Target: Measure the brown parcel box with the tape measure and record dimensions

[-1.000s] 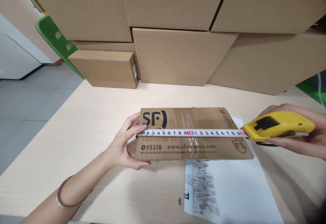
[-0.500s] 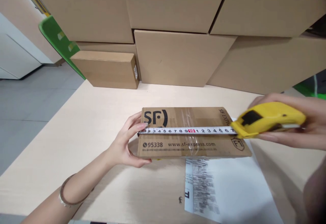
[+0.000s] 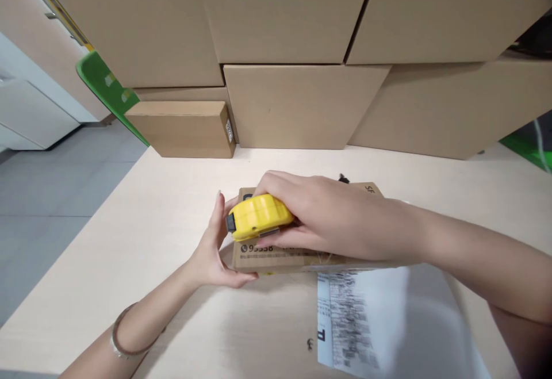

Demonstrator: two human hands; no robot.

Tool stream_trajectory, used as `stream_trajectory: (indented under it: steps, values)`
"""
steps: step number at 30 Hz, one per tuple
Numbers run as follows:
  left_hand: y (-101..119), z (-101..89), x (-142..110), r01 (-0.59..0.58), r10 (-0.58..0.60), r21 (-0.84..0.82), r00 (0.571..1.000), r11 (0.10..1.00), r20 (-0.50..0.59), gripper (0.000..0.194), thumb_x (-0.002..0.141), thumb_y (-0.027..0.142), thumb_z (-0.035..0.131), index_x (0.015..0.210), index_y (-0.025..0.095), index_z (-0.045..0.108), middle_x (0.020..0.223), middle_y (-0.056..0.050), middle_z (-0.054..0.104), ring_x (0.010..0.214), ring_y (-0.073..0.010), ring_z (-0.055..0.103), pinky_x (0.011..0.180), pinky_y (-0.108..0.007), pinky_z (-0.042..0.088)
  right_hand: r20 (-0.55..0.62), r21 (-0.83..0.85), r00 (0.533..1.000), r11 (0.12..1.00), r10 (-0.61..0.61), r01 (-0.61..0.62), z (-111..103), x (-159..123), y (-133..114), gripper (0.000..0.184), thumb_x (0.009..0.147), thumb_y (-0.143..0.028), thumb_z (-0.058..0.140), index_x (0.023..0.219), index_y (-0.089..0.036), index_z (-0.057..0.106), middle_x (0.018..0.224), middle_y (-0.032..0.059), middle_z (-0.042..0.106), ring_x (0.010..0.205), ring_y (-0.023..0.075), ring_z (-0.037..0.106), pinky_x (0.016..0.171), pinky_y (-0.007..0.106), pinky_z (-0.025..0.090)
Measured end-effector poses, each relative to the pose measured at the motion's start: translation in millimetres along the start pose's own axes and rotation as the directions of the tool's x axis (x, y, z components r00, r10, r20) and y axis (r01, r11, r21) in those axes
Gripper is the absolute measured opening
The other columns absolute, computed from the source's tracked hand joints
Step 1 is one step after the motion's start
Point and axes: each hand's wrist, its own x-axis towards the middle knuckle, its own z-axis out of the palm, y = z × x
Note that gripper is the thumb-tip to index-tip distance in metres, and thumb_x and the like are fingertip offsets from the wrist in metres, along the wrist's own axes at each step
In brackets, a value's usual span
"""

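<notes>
A flat brown cardboard parcel (image 3: 276, 257) with black print lies on the pale wooden table (image 3: 150, 218). My right hand (image 3: 319, 212) is closed round a yellow tape measure (image 3: 259, 217) and holds it over the parcel's left end, covering most of the parcel's top. My left hand (image 3: 215, 252) rests against the parcel's left edge, thumb under the front corner and fingers upright beside the tape measure's nose. No tape blade shows. A thin bracelet (image 3: 123, 339) circles my left wrist.
A white printed sheet (image 3: 388, 321) lies in front of the parcel at the right. A small brown box (image 3: 183, 129) stands at the table's back left. Large cardboard boxes (image 3: 302, 51) are stacked along the back. A green object (image 3: 107, 88) leans at the left.
The tape blade, stretched across the parcel before, has drawn back into its case. My right hand has carried the tape measure from the parcel's right end to its left end. My left hand stayed put.
</notes>
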Motion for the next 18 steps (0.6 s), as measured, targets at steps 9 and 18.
stream_trajectory:
  steps: [9, 18]
  values:
    - [43.6, 8.3, 21.2, 0.283, -0.374, -0.309, 0.88, 0.908, -0.293, 0.084, 0.081, 0.059, 0.076, 0.154, 0.03, 0.045, 0.158, -0.009, 0.052, 0.145, -0.0422, 0.048, 0.118, -0.053, 0.046, -0.538, 0.167, 0.843, 0.983, 0.03, 0.071, -12.0, -28.0, -7.6, 0.037, 0.084, -0.039, 0.083, 0.104, -0.026, 0.055, 0.095, -0.001, 0.068, 0.082, 0.0183, 0.064, 0.064, 0.029, 0.048]
    - [54.1, 21.7, 27.2, 0.667, -0.776, -0.433, 0.616, 0.606, -0.138, 0.068, 0.089, 0.063, 0.064, 0.146, 0.028, 0.05, 0.142, -0.009, 0.061, 0.137, -0.0376, 0.054, 0.109, -0.049, 0.048, -0.192, 0.288, 0.957, 0.945, 0.216, -0.155, 27.6, -32.0, 11.3, 0.038, 0.092, -0.048, 0.07, 0.118, -0.025, 0.055, 0.1, 0.0017, 0.073, 0.088, 0.0204, 0.066, 0.075, 0.034, 0.049]
